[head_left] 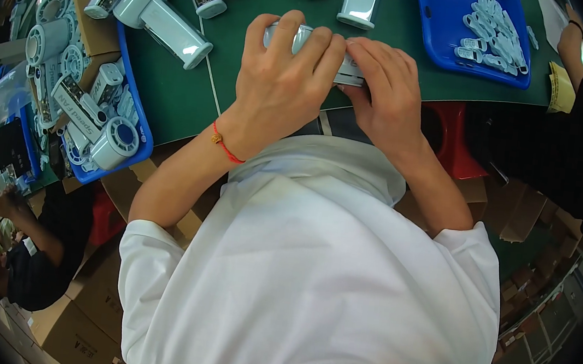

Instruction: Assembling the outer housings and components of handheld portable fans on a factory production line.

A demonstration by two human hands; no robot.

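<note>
The person's left hand (286, 68) arches over a pale casing (351, 71) with fingers bent and gripping it from above; its thumb is hidden. The right hand (387, 85) pinches the right end of that casing, fingers curled on top and the thumb low on the near side. The casing sits between the two hands just above the near edge of the green table (172, 98); most of it is covered, so its full shape cannot be made out, nor whether it touches the tabletop.

Beyond, a pale device (360, 4) and others like it are cut off by the upper border. The blue tray (432, 26) holding white clip-like parts (495, 33) is also cropped there. At left, a blue bin (143, 120) is heaped with fan parts (116, 142) that overlap, hiding one another.

A co-worker in dark clothing (49, 256) is small and warped at the lower left. At right, another person's hand (572, 37) runs into the dark rim, and what it does is unclear.
</note>
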